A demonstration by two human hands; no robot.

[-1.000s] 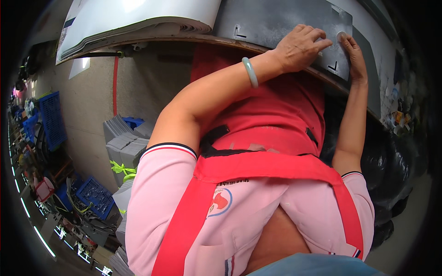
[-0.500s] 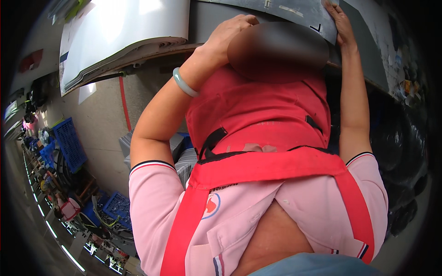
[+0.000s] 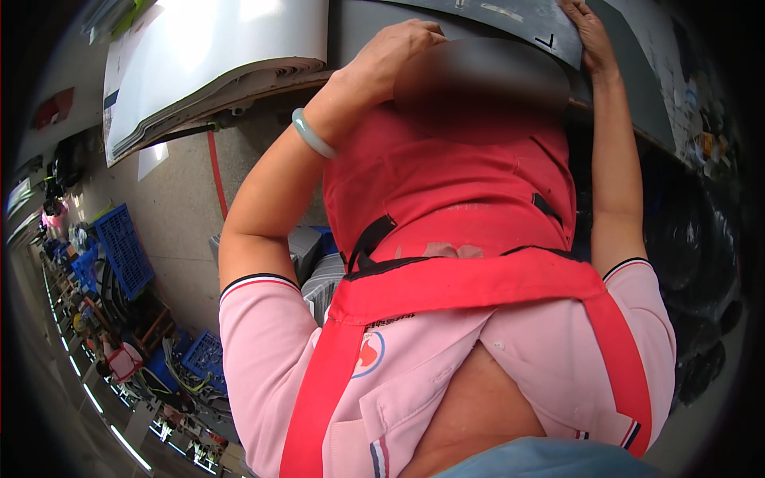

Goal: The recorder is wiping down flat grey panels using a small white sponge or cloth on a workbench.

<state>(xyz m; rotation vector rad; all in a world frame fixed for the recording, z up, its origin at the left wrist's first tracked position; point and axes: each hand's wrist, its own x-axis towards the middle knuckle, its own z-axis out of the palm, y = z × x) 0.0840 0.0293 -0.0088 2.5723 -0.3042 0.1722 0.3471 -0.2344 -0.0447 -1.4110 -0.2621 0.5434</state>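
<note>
We see the right hand, fingers clamped on the grey board; for the left hand's, we cannot tell.

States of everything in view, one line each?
Grey board: marked side up, partly out of frame
Right hand: at the board's right edge
Left hand: fingers bent, hold hidden by blur
White sheets: stacked, near edge curved
Red apron: worn, creased
</note>
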